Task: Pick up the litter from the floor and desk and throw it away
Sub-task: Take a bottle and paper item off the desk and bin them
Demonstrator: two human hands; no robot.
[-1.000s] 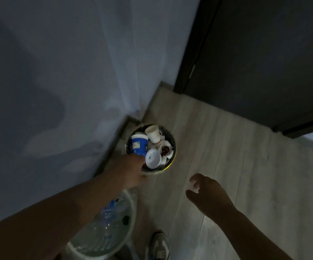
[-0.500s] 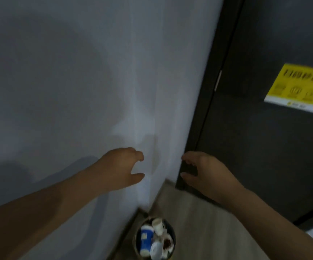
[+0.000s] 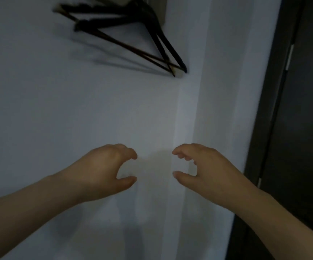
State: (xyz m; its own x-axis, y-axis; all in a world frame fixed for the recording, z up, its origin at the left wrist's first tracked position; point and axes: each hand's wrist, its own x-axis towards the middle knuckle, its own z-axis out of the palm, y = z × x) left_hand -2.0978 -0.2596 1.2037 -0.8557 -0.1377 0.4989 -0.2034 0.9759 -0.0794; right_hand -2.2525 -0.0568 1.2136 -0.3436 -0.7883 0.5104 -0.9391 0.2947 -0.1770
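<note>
My left hand and my right hand hang side by side in front of a white wall, a short gap between them. Both have loosely curled fingers and hold nothing. No litter and no bin show in this view; the floor is out of sight.
Dark clothes hangers hang on the white wall at the upper left. A wall corner runs down the middle. A dark door with its frame fills the right side.
The view has swung up from the full bin on the floor to the wall and hangers. My left hand has left the bin, and both hands have risen side by side.
</note>
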